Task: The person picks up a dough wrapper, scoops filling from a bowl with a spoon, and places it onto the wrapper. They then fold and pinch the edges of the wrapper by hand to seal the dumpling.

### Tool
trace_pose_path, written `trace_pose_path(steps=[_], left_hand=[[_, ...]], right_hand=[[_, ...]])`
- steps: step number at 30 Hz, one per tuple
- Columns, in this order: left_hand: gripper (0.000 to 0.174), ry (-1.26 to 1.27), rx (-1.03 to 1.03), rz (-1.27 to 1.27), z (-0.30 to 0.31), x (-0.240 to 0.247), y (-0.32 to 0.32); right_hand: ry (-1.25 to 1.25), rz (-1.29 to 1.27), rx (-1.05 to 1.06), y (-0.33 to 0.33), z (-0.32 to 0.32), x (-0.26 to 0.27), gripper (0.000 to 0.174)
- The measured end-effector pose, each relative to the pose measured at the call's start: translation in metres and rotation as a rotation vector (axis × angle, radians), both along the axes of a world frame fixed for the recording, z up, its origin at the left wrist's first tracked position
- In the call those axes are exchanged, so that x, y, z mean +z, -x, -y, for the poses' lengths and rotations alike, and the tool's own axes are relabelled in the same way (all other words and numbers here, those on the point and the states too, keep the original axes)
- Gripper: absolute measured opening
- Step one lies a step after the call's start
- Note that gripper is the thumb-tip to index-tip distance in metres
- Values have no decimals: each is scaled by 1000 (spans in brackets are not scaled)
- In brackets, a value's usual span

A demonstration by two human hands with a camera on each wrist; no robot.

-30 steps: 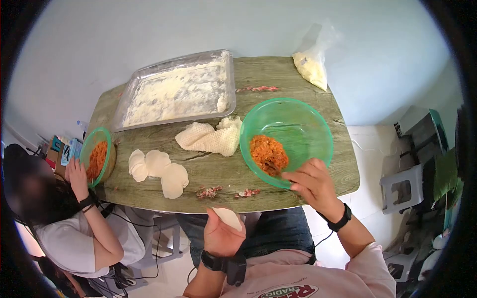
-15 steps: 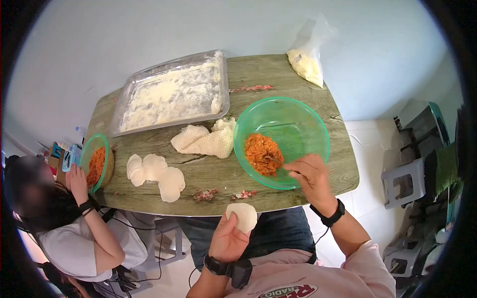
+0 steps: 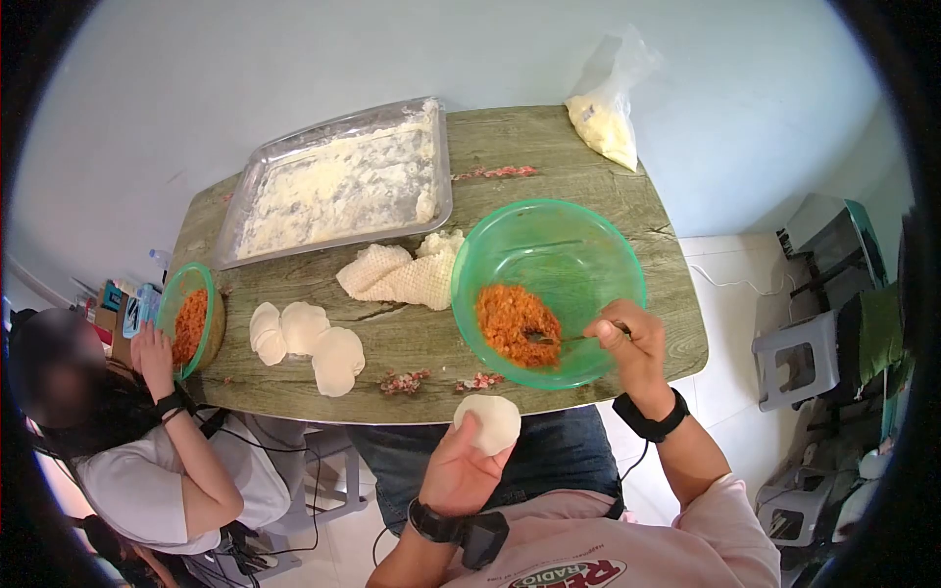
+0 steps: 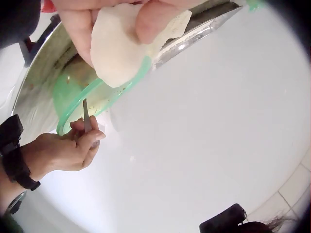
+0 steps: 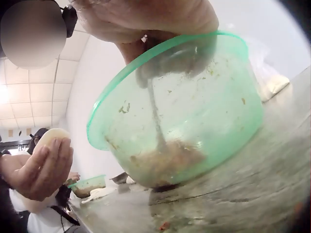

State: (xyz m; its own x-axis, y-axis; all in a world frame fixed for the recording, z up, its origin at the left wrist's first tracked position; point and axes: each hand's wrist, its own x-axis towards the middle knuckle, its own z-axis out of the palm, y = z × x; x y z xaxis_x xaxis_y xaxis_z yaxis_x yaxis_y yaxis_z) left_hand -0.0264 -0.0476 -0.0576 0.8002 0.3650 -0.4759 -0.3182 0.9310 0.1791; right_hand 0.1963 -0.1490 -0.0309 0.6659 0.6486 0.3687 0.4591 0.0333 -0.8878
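My left hand (image 3: 463, 472) holds a round white dumpling wrapper (image 3: 493, 421) at the table's front edge, thumb over its face and fingers behind. The left wrist view shows the wrapper (image 4: 114, 46) close up. With my right hand (image 3: 634, 355) I grip a metal spoon (image 3: 541, 339) by its handle over the near rim of a green plastic bowl (image 3: 598, 230). Its lower end sits in the orange-red minced filling (image 3: 505, 323), which lies on the bowl's left side. The right wrist view shows the spoon (image 5: 156, 116) through the bowl's wall.
Several loose wrappers (image 3: 338, 363) lie left of centre, below a crumpled cream cloth (image 3: 392, 274). A floury clear tray (image 3: 443, 186) stands behind, and a bag of pale flour (image 3: 603, 127) at the back right. Another person (image 3: 186, 470) sits left beside a smaller green bowl (image 3: 211, 333).
My left hand has turned the wrapper face up and brought it rightward, nearer the big bowl. The bowl has shifted slightly towards me, and my right hand has moved right with the spoon.
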Motion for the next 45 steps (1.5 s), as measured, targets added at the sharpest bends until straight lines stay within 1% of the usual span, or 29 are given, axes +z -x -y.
trace_pose_path(steps=[4,6,10,12,13,15,16,22,24,25,27,28,30,31,33,34,36,37,38,39,40,41,42,44,45], left_hand=[[34,-28,-9,20,1,7,-7],[35,-23,-18,3,2,9,-8],[37,-32,-30,-12,5,11,-13],[37,-33,-29,2,6,11,-14],[37,-34,-27,17,6,11,-14],[38,-29,-28,13,6,13,-13],[38,-23,-30,9,6,14,-13],[41,-53,-63,28,4,22,-12],[42,-79,-71,28,2,28,-15],[43,-104,-83,28,1,31,-17],[44,-134,-92,23,0,37,-22],[45,-166,-101,13,-1,39,-25],[47,-185,-117,19,-3,40,-31],[48,-204,-135,21,-4,41,-34],[49,-199,-127,51,-5,46,-40],[50,-196,-120,78,-5,49,-43],[51,-188,-120,98,-6,52,-45],[51,-182,-123,117,-6,54,-46],[51,-180,-120,117,-6,57,-47],[52,-180,-120,131,-7,60,-47],[53,-180,-119,144,-8,63,-46],[53,-178,-115,143,-10,66,-46],[54,-185,-116,141,-11,69,-45],[55,-190,-118,139,-13,71,-45],[56,-195,-112,134,-14,72,-45]], right_hand=[[-30,-73,6,-3,4,-1,26],[100,-116,10,-3,6,5,27],[120,-50,57,-5,3,4,28],[120,-164,57,-6,2,4,28],[119,-164,58,-6,2,5,28],[153,-361,-22,-7,-1,11,29],[152,-362,-23,-9,-3,13,29],[67,-497,-66,-18,-9,21,32],[-74,-588,-75,-23,-7,16,28],[-73,-586,-74,-22,-7,17,28],[-186,-629,-104,-19,-5,21,27],[-184,-626,-102,-16,-4,24,27],[-306,-634,-115,-6,0,31,27],[-304,-633,-114,-1,5,34,27],[-305,-466,-42,11,15,37,25],[-302,-466,-40,16,20,37,25],[-196,-131,35,26,28,37,27],[-220,-18,56,32,29,38,26],[-217,-18,58,35,34,41,26],[-106,185,137,38,39,46,19],[7,388,215,40,43,47,17],[-23,507,296,38,46,40,27],[-22,506,299,39,46,37,27],[-31,627,333,42,46,32,35],[-37,639,323,43,47,29,35]])
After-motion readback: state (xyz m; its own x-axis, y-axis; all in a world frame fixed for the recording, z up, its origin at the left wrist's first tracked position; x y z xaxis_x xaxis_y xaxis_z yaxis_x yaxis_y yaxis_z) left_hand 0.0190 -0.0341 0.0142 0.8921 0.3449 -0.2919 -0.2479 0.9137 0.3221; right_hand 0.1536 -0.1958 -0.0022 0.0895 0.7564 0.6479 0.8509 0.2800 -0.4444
